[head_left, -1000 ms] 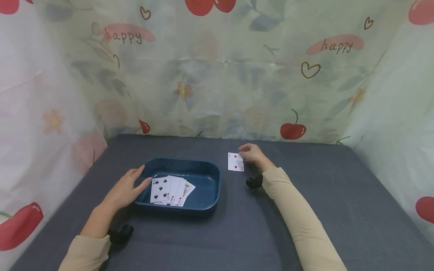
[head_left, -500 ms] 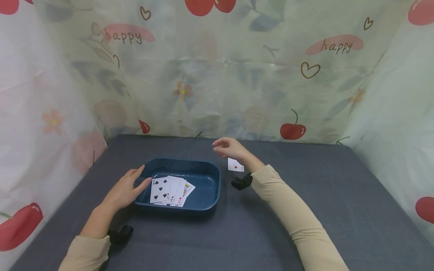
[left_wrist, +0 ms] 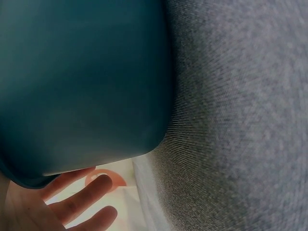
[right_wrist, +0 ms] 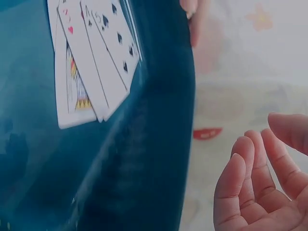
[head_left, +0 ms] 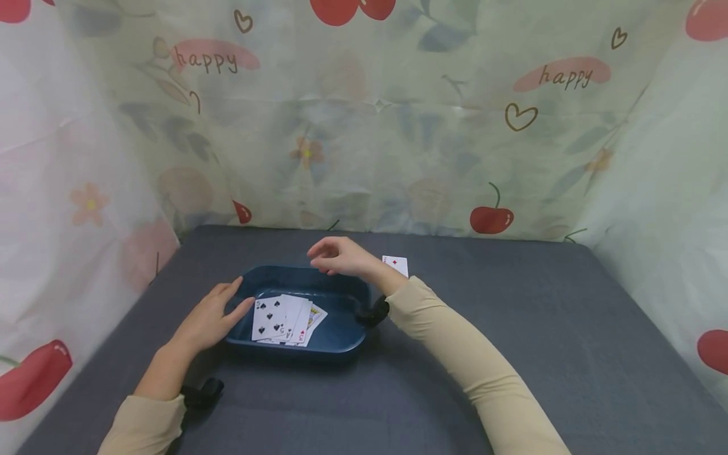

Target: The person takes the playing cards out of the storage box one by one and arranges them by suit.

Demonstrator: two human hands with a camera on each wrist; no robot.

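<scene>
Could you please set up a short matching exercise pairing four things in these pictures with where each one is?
Things:
1. fanned cards
2. single diamond card
3. left hand
4. right hand

Places:
A. above the tray's far rim, holding nothing
B. inside the blue tray
C. against the tray's left wall
D. flat on the grey table, right of the tray

Pairs: 1-B, 2-D, 3-C, 4-A

Word "happy" printed twice on the backdrop cloth (head_left: pixel 364 126), upper left and upper right, spade pips and a "5" index on the fanned playing cards (head_left: pixel 287 320) in the blue tray (head_left: pixel 352 287), red diamond pip on the single card (head_left: pixel 396 263) near the surface's far edge
</scene>
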